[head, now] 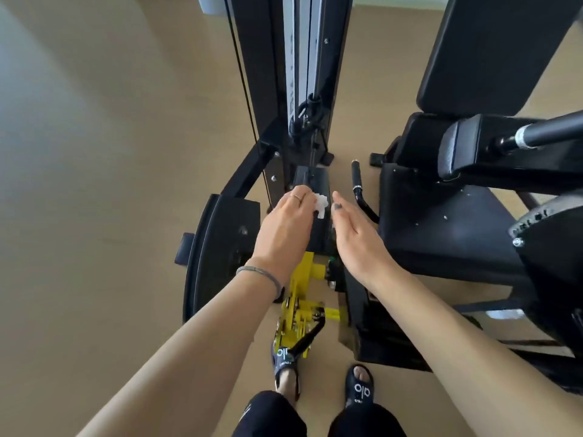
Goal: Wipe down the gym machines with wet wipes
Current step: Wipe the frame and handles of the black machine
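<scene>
Pinching a crumpled white wet wipe (321, 205), left hand (285, 228); right hand (355, 238) flat, fingers straight.

Bare forearms; thin ring (296, 197), grey bracelet (262, 274) on left; black trousers (271, 414), black slides (359, 386)

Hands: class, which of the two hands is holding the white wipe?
The left hand, wearing a wristband, pinches the white wipe at its fingertips. The right hand is flat, fingers straight, holding nothing.
</scene>
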A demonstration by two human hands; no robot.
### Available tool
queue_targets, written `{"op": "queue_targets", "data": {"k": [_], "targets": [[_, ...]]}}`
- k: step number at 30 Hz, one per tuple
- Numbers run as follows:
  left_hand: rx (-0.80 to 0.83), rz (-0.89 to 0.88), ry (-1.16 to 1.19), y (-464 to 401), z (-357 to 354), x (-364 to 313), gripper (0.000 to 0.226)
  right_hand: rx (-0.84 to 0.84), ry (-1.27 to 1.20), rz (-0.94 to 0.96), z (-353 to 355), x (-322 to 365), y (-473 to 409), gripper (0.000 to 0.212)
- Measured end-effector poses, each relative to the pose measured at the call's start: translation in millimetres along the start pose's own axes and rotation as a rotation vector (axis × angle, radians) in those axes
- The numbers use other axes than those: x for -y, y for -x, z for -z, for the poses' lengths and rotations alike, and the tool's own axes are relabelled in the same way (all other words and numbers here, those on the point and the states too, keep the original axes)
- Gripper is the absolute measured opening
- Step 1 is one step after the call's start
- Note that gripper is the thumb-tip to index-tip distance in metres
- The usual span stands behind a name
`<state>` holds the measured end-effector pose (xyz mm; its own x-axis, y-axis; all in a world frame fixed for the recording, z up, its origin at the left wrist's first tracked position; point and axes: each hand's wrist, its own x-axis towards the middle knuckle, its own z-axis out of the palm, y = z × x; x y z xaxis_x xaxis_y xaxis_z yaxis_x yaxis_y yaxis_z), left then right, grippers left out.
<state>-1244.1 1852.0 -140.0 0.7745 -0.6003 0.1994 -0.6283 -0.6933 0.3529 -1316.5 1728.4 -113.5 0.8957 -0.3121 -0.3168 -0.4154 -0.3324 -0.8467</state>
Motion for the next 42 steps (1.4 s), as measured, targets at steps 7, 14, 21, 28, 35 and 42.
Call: {"op": "queue_targets", "data": {"k": [7,14,21,28,35,42], "targets": [[0.083,-0.291,-0.139,-38.5,-14.0,24.1,0.007,-0.081,-0.136,-0.118,-11.0,-4.7,-28.2,0.051],[0.425,-0.356,-0.343,-93.9,-26.7,47.7,0.045,-0.062,-0.068,-0.118,-3.2,-11.4,-58.8,0.052],[0.622,-0.269,-0.424,-158.4,-64.3,63.1,0.032,-0.003,-0.127,-0.153,-0.6,-24.4,-101.7,0.051],[0.533,0.118,-0.147,-157.1,-60.5,71.2,0.022,0.022,-0.184,-0.189,-5.7,-30.3,-114.2,0.053],[0.186,0.414,0.257,-64.2,-9.6,42.7,0.027,-0.046,-0.291,-0.264,-9.8,-20.1,-97.3,0.052],[-0.034,0.321,0.280,8.4,7.5,6.7,0.029,-0.082,-0.391,-0.335,-20.2,-16.5,-76.0,0.051]]}}
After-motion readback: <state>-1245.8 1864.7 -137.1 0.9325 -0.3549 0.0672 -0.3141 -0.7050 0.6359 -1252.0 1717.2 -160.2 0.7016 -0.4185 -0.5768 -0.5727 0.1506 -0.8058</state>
